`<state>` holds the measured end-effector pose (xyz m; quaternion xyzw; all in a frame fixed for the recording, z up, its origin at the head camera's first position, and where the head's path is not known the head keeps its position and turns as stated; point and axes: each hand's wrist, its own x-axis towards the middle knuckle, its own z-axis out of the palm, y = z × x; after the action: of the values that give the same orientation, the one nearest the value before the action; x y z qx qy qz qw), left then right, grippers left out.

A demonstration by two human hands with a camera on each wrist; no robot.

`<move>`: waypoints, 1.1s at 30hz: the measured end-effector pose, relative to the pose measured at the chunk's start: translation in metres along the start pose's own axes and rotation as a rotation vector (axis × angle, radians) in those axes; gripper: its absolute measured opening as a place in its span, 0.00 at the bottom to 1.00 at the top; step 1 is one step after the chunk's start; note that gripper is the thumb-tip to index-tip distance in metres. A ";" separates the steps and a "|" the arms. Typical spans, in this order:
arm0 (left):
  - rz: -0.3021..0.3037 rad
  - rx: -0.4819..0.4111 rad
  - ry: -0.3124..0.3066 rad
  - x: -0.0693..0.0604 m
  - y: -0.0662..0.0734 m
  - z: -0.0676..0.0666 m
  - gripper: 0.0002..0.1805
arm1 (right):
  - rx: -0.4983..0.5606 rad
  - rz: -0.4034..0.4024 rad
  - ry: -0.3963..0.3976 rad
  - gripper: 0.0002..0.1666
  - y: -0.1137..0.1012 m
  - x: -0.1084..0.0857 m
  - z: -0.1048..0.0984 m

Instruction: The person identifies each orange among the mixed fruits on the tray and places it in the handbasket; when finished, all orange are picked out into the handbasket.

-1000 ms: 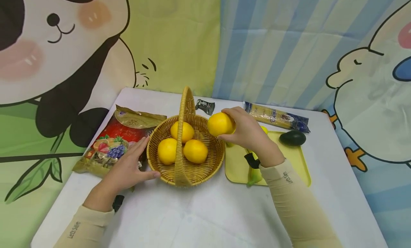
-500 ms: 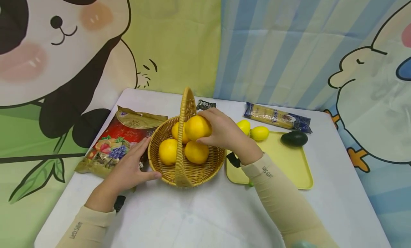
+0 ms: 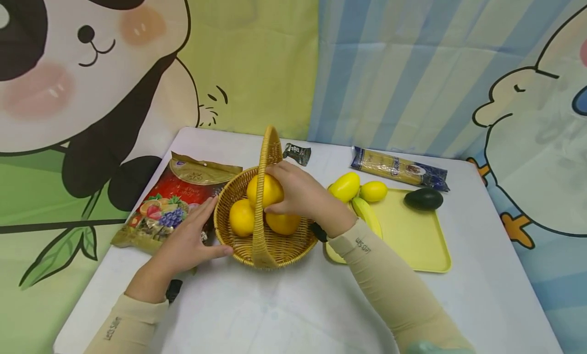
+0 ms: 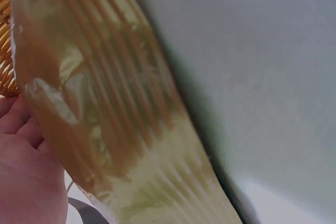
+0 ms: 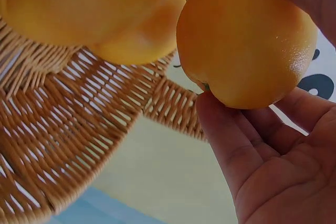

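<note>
In the head view a round yellow-orange orange [image 3: 272,191] is held by my right hand [image 3: 300,191], fingers behind it and thumb in front. It is over the wicker basket [image 3: 286,249], beside the arched handle [image 3: 260,237]. The right wrist view shows the same orange [image 5: 241,40] between thumb and fingers. Below it in the basket lie an orange [image 3: 241,218] at left and another orange [image 3: 283,224] at right, partly covered by the hand. My left hand [image 3: 190,244] rests against the basket's left side, fingers extended and thumb near the front rim.
A red and gold candy bag [image 3: 183,188] lies left of the basket, under the left hand. At right, a yellow tray [image 3: 412,242] bears two lemons [image 3: 346,187], a banana [image 3: 367,216] and an avocado [image 3: 423,198]. Behind are a small black packet [image 3: 297,154] and a pasta pack [image 3: 399,168].
My right hand has carried the orange leftward from beyond the basket's right rim and lowered it inside near the handle. The tray's fruit shows more. My left hand has stayed at the basket.
</note>
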<state>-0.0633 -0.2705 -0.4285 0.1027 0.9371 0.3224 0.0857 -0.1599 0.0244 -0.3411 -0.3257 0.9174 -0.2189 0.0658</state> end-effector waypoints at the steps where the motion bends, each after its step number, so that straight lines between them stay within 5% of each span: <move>1: 0.000 0.000 0.000 0.000 0.000 0.000 0.72 | -0.007 -0.002 -0.004 0.52 0.000 0.001 0.001; 9: 0.003 0.002 -0.001 0.000 0.002 0.001 0.72 | -0.088 0.002 -0.025 0.52 -0.002 0.004 0.008; 20: 0.001 -0.001 -0.005 0.001 0.003 0.000 0.71 | -0.088 0.000 -0.027 0.47 -0.004 0.002 0.010; 33: -0.020 -0.012 -0.013 -0.001 0.000 0.000 0.72 | -0.080 -0.004 -0.018 0.53 -0.003 -0.005 -0.003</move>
<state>-0.0625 -0.2708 -0.4280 0.0947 0.9356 0.3263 0.0958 -0.1547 0.0264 -0.3375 -0.3317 0.9242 -0.1792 0.0604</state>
